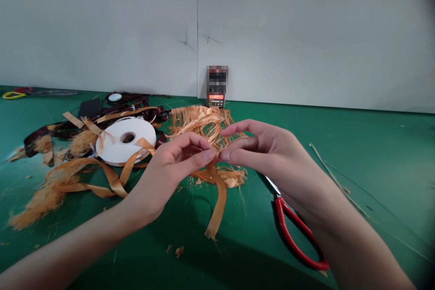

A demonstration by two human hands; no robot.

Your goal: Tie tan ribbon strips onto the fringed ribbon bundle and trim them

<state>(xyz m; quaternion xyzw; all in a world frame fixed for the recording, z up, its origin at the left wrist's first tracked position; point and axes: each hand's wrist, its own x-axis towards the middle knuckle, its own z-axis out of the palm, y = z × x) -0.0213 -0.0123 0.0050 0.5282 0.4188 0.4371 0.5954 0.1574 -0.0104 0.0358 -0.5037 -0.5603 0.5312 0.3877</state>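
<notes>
An orange-gold ribbon strip [218, 199] hangs from my fingertips above the green table, its lower end frayed. My left hand [181, 158] pinches the strip's upper end between thumb and forefinger. From the other side, my right hand [261, 149] closes thumb and finger on the same spot, its forefinger raised a little. What lies right between the fingertips is partly hidden. Behind the hands is a bundle of fringed orange ribbon [197, 120]; another frayed piece [234, 176] lies just behind the strip. Under my right wrist rest red-handled scissors [285, 231], their blades partly covered.
At left, a white ribbon spool [112, 149] lies among loose orange ribbon [112, 181], frayed fibre [41, 204] and dark ribbon [34, 140]. A phone [217, 88] leans on the white wall. Yellow-and-red-handled scissors [16, 94] lie far left; a thin stick [326, 167] lies right.
</notes>
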